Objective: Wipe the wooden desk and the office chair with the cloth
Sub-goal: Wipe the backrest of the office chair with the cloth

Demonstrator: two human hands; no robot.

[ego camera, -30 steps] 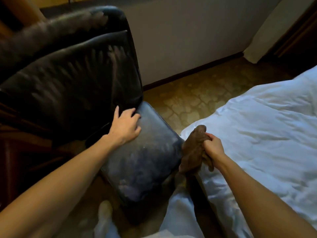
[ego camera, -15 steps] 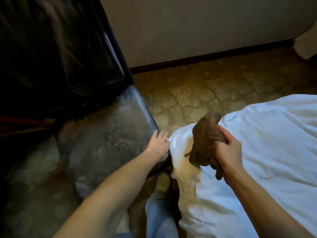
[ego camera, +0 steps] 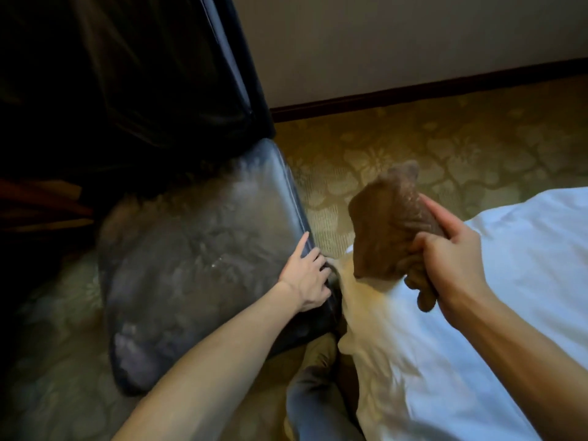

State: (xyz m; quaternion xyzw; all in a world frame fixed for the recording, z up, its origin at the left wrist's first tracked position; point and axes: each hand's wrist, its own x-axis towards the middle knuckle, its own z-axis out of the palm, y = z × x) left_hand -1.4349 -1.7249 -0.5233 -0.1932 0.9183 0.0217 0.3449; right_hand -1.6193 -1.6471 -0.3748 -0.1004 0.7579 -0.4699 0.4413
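Where right fingers (ego camera: 424,249) curl, cloth (ego camera: 386,224) bunches.

Right hand (ego camera: 445,265) grips cloth (ego camera: 388,230); left hand (ego camera: 307,275) holds chair (ego camera: 191,265)

The single head-worn camera looks steeply down from close above, office chair (ego camera: 191,265) left, bed (ego camera: 477,313) right.

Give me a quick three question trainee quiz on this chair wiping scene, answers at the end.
1. True or false: the brown cloth lies flat on the chair seat.
2. Which hand grips the cloth? A left, B right.
3. Fill in: the left hand holds the seat edge nearest the white ____.
Key: 1 false, it is held clear of the seat; 2 B, the right hand; 3 bed.
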